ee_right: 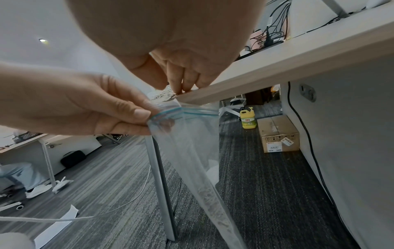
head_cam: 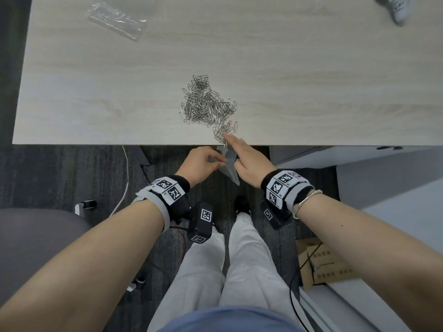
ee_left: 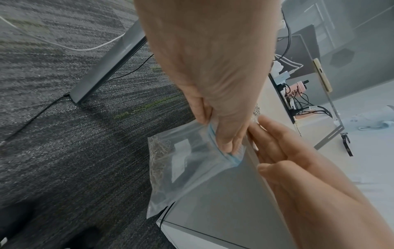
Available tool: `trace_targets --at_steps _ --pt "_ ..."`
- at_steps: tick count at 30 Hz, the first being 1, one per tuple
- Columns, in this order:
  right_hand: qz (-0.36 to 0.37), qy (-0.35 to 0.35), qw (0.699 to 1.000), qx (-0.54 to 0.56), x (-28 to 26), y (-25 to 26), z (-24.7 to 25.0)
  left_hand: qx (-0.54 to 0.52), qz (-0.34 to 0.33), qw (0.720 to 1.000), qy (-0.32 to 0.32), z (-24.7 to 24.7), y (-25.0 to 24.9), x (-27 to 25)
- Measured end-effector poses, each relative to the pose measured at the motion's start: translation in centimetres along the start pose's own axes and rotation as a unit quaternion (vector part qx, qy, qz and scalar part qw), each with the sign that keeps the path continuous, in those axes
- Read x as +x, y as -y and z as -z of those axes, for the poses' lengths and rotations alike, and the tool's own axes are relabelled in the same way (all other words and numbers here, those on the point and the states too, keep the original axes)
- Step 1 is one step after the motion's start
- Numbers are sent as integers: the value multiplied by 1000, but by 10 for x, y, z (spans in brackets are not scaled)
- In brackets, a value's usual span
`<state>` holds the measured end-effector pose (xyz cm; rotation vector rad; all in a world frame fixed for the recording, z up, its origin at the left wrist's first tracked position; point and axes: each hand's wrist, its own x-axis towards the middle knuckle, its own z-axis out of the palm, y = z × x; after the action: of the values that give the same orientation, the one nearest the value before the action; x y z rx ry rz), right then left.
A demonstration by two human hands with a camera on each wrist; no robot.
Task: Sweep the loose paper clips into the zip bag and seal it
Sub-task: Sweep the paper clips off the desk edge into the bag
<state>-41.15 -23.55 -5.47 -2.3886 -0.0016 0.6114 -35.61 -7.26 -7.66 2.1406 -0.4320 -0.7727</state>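
Note:
A heap of silver paper clips lies on the pale wooden table, with a trail of them reaching the near edge. Below that edge hangs a clear zip bag with a blue zip strip. My left hand pinches its rim between thumb and fingers and holds the mouth up to the table edge. My right hand reaches over the edge, its fingertips touching the nearest clips. Several clips lie in the bag's bottom.
A second, crumpled clear plastic bag lies at the table's far left. A white object sits at the far right corner. Under the table are a grey table leg, cables, a cardboard box and a yellow bottle.

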Motion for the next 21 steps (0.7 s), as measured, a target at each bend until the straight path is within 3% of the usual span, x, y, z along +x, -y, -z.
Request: trace_targets --at_steps 6,12,21 --pt "40 18 998 41 -5 2 -2 -8 0 1000 1 0 2 -1" --pt "26 -83 994 68 10 -2 14 -17 -4 1000 0 3 1 -4" --pt "46 -44 997 31 34 7 15 -17 -8 1000 9 9 7 -4"
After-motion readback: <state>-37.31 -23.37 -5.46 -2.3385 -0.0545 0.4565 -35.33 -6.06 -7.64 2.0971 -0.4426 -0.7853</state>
